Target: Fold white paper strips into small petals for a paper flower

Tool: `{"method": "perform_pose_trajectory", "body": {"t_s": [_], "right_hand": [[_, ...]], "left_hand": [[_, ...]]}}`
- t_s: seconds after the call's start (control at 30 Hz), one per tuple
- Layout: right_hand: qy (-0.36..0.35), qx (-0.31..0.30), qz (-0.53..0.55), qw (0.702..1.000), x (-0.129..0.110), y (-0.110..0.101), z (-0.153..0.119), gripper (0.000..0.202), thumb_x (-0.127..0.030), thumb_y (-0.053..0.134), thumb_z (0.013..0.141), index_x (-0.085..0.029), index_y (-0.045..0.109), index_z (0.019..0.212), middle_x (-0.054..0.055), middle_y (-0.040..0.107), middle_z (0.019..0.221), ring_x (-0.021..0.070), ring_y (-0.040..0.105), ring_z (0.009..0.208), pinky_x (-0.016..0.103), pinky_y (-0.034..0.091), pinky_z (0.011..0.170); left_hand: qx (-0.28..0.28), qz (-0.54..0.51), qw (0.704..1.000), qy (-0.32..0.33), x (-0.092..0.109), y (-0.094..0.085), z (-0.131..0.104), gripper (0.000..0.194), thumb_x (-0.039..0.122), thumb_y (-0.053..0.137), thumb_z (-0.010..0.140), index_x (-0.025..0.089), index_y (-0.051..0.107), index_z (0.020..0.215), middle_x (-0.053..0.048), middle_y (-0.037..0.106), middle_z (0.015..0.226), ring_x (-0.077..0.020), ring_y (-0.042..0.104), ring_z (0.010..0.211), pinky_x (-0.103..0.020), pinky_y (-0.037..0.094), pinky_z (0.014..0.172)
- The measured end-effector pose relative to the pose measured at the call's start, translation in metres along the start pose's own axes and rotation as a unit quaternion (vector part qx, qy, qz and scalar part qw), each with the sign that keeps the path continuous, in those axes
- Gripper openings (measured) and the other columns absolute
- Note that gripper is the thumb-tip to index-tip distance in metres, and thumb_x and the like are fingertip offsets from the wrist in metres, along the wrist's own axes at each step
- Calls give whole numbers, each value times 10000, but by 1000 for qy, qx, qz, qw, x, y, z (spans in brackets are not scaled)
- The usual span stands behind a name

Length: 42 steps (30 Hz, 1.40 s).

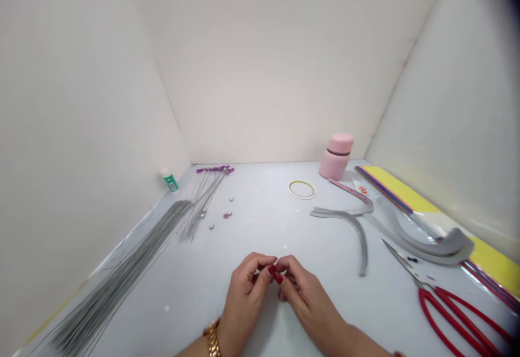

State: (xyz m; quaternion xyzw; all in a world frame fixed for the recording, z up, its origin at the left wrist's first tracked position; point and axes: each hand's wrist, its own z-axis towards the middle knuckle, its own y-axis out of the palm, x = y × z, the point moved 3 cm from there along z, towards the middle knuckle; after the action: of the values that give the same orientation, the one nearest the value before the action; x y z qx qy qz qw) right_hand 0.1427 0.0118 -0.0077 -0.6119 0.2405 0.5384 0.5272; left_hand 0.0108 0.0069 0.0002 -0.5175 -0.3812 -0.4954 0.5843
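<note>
Both hands meet fingertip to fingertip low in the middle of the view, above the white table (260, 221). My left hand (248, 286), with a gold watch at the wrist, has thumb and forefinger pressed together. My right hand (299, 289) is pinched in the same way, its thumb tip touching the left one. Whatever lies between the fingertips is too small or hidden to make out. Several small silver pieces (212, 227) lie on the table beyond my left hand. Farther back, purple-tipped wire stems (215, 169) rest in a row.
At left lie a bundle of grey wires (122, 276) and a glue stick (170, 180). A tape ring (301, 196) and a pink bottle (336, 156) stand farther back. Grey strips (359, 238), red-handled scissors (422, 286) and coloured sheets (483, 254) are at right. White walls enclose the table.
</note>
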Motion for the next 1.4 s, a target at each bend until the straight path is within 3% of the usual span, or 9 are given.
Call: {"method": "perform_pose_trajectory", "body": {"t_s": [0.13,0.23,0.4,0.6,0.73,0.9,1.03,1.23,1.4], "right_hand": [[21,1,14,1000,-3,-3,1,158,-304,348,891,-191,449,848,-33,485,608,127,499,573,240,411,561],[23,2,12,1000,-3,-4,0,177,-296,356,891,-184,463,807,-32,490,604,122,505,576,238,411,570],[-28,-10,-87,996,-2,-1,2,222,-213,346,901,-174,476,726,-32,514,606,99,506,564,197,399,550],[-25,38,-262,964,0,-29,7,247,-265,432,867,-184,493,641,-48,515,537,93,485,507,182,342,509],[53,163,-358,918,9,-87,12,259,-298,375,880,-182,511,694,16,567,619,153,528,591,244,317,563],[185,299,-409,842,33,-148,9,175,-272,470,817,-136,491,925,139,585,908,234,572,744,269,317,561],[242,290,-378,845,52,-161,5,162,-266,578,717,-136,525,799,132,612,799,267,586,732,284,329,559],[212,203,-231,927,45,-139,13,141,-236,463,734,-183,470,604,45,585,581,202,555,606,263,343,526],[149,77,-61,984,19,-53,13,128,-280,417,776,-188,448,693,3,613,589,118,515,503,202,378,490]], "left_hand": [[113,52,992,-25,-8,-26,11,225,257,467,839,207,556,1040,-72,573,1037,-196,548,945,-363,433,835],[181,110,977,-14,-9,-34,11,400,224,442,848,255,400,1245,-84,303,1344,-211,287,1247,-424,307,979],[-92,169,980,53,-6,1,-1,397,80,405,821,248,529,1158,-94,450,1274,-199,388,1196,-401,326,990],[-93,183,976,76,-5,4,0,335,72,432,779,233,619,1007,-76,573,1135,-215,517,1052,-381,389,924],[-95,174,979,59,-3,-1,1,277,-2,376,686,184,537,559,5,542,577,-162,536,581,-268,443,584],[-76,140,986,54,3,3,0,146,136,389,788,192,515,738,-4,526,688,-174,513,650,-272,413,617],[-110,158,980,54,6,11,1,126,197,433,813,185,557,792,-33,572,765,-185,539,727,-284,416,679],[-94,153,982,50,8,9,-2,172,139,438,800,176,600,758,-32,611,750,-165,553,717,-248,407,670],[-91,87,992,16,2,8,-4,187,247,427,838,168,588,786,-13,601,671,-139,526,604,-208,391,557]]}}
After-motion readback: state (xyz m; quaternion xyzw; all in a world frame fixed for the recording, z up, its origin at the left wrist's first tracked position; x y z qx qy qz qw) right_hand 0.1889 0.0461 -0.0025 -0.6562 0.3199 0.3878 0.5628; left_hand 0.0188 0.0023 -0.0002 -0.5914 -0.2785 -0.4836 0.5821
